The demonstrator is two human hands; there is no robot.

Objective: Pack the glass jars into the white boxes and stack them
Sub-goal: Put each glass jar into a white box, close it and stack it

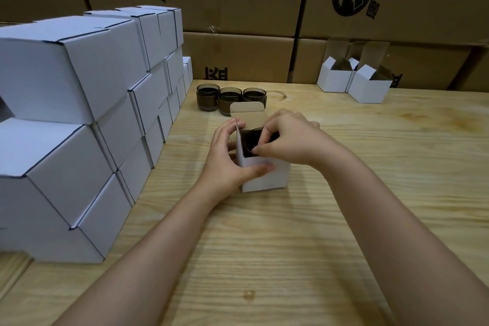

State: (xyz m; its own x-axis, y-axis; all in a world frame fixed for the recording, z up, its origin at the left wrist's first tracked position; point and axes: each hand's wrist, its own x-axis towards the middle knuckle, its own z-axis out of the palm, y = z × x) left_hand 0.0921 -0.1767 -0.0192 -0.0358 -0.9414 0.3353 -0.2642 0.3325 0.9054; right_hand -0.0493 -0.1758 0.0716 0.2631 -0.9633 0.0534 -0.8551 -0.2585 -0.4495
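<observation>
My left hand (232, 164) grips the white box (267, 180) standing upright mid-tabletop (317, 219), lid flap raised. My right hand (291, 140) pinches the dark, smoky glass jar (251, 140) sunk in its open top.

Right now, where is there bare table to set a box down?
Bare wood on the near side of the held box, right of the white stack, and between it and the two open boxes. Crowded behind it: three jars.

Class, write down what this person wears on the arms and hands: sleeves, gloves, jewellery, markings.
The left forearm and right forearm are bare to the picture's edge, no sleeves. The left hand and right hand carry no gloves, rings, watch or markings.
</observation>
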